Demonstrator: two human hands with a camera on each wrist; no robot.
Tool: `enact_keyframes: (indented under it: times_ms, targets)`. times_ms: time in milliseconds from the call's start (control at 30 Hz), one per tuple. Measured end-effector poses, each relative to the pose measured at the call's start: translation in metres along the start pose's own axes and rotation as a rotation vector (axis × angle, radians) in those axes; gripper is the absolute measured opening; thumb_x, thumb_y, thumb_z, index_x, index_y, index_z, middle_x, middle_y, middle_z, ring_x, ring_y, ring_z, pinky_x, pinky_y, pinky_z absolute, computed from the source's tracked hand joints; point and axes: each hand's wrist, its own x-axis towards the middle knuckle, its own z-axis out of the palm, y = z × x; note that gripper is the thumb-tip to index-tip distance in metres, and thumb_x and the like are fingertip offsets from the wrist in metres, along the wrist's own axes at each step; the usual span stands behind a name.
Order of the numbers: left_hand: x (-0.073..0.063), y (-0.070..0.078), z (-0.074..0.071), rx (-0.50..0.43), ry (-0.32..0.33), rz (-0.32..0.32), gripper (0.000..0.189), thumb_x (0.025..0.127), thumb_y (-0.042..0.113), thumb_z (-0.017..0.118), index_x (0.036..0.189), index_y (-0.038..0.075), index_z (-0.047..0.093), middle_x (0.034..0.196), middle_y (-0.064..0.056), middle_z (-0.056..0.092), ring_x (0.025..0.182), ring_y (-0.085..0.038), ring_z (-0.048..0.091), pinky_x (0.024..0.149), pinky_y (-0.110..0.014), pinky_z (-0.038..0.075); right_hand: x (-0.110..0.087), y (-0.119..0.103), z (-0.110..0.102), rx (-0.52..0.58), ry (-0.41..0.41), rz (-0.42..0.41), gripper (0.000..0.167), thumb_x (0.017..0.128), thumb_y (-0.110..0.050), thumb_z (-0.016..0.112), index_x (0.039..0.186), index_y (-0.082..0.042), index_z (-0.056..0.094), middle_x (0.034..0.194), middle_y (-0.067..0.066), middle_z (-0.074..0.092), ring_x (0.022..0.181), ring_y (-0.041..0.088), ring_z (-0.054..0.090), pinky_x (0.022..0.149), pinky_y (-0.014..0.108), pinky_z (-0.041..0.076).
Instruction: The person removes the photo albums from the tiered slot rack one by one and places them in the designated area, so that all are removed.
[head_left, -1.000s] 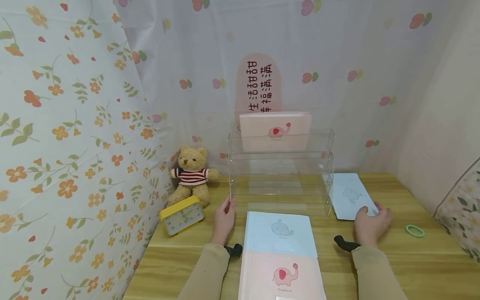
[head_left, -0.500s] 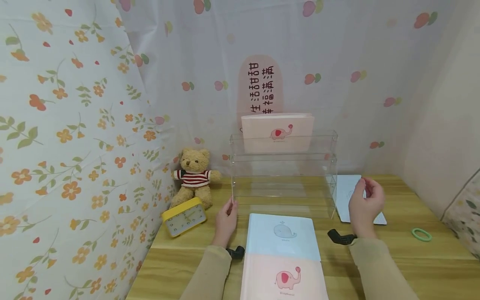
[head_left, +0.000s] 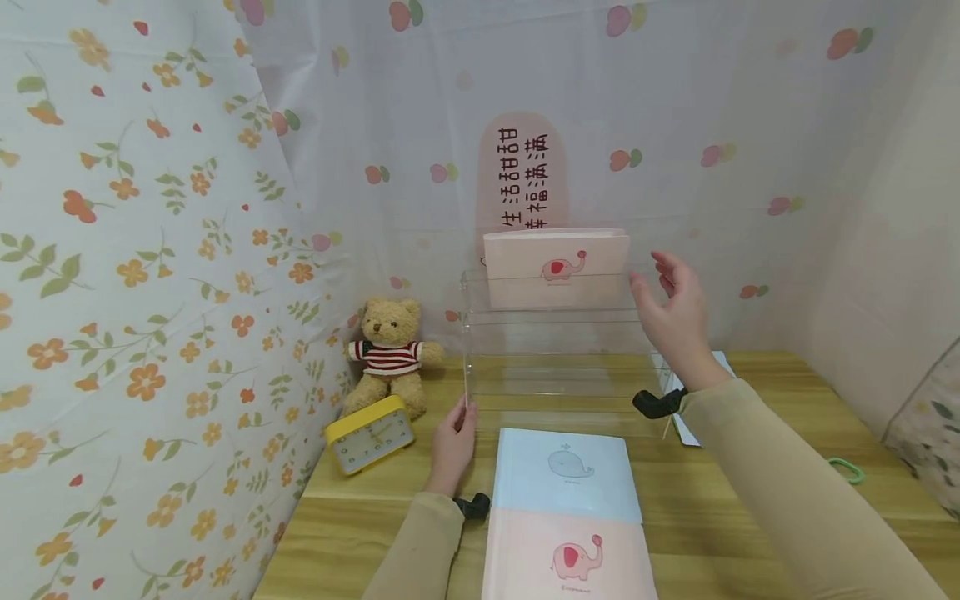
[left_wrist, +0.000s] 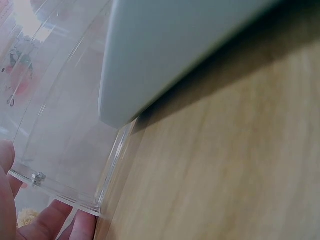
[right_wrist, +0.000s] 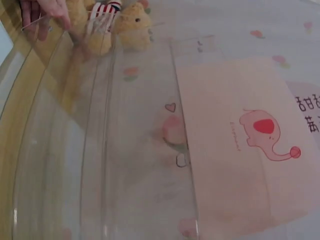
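A clear acrylic tiered rack stands on the wooden table, with a pink elephant notebook upright in its top tier. My left hand grips the rack's lower left side, thumb on one face and fingers behind it in the left wrist view. My right hand is raised at the rack's upper right, fingers loosely spread, thumb near the notebook's right edge. In front of the rack lie a blue whale notebook and a second pink elephant notebook.
Another light-blue notebook lies right of the rack, mostly hidden by my right arm. To the left sit a teddy bear and a yellow alarm clock. A green ring lies far right. Floral cloth hangs around the table.
My right hand has left the light-blue notebook on the right and risen up and left to the rack's top right corner. My left hand stays on the rack.
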Motion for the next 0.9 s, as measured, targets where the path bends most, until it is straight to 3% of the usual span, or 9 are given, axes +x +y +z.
enact_keyframes:
  times_ms: [167, 367, 500, 700, 900]
  targets:
    - [0.002, 0.000, 0.002, 0.014, -0.003, -0.030, 0.056, 0.111, 0.051, 0.063, 0.154, 0.014, 0.067, 0.115, -0.011, 0.083, 0.095, -0.018, 0.070, 0.078, -0.032, 0.057, 0.025, -0.013, 0.002, -0.090, -0.090, 0.003, 0.075, 0.108, -0.045, 0.068, 0.165, -0.004, 0.043, 0.172, 0.020, 0.045, 0.158, 0.042, 0.046, 0.133, 0.055, 0.035]
    - [0.003, 0.000, 0.003, 0.019, -0.014, -0.065, 0.051, 0.112, 0.047, 0.064, 0.155, 0.020, 0.066, 0.123, -0.009, 0.082, 0.103, -0.021, 0.074, 0.087, -0.039, 0.059, 0.049, -0.021, 0.003, -0.090, -0.171, 0.041, 0.087, 0.106, -0.056, 0.067, 0.170, -0.006, 0.035, 0.176, 0.021, 0.039, 0.161, 0.046, 0.042, 0.134, 0.059, 0.033]
    - [0.001, 0.002, 0.003, 0.022, -0.015, -0.062, 0.050, 0.112, 0.045, 0.064, 0.156, 0.020, 0.066, 0.125, -0.009, 0.082, 0.107, -0.023, 0.075, 0.090, -0.044, 0.061, 0.060, -0.027, 0.010, -0.082, -0.204, 0.052, 0.086, 0.105, -0.055, 0.069, 0.171, -0.009, 0.036, 0.175, 0.019, 0.041, 0.160, 0.044, 0.043, 0.133, 0.060, 0.034]
    - [0.002, 0.000, 0.003, 0.017, -0.031, -0.084, 0.054, 0.112, 0.050, 0.063, 0.157, 0.021, 0.064, 0.122, -0.009, 0.082, 0.101, -0.019, 0.072, 0.084, -0.039, 0.058, 0.076, -0.037, 0.026, -0.153, -0.289, 0.134, 0.084, 0.104, -0.057, 0.071, 0.172, -0.019, 0.039, 0.176, 0.014, 0.042, 0.163, 0.042, 0.039, 0.132, 0.066, 0.032]
    - [0.002, 0.000, 0.002, 0.014, -0.024, -0.103, 0.050, 0.111, 0.047, 0.064, 0.156, 0.025, 0.065, 0.124, -0.007, 0.082, 0.107, -0.021, 0.073, 0.089, -0.041, 0.059, 0.080, -0.037, 0.040, -0.220, -0.309, 0.136, 0.070, 0.106, -0.043, 0.072, 0.167, -0.020, 0.048, 0.172, 0.018, 0.045, 0.164, 0.043, 0.034, 0.134, 0.067, 0.026]
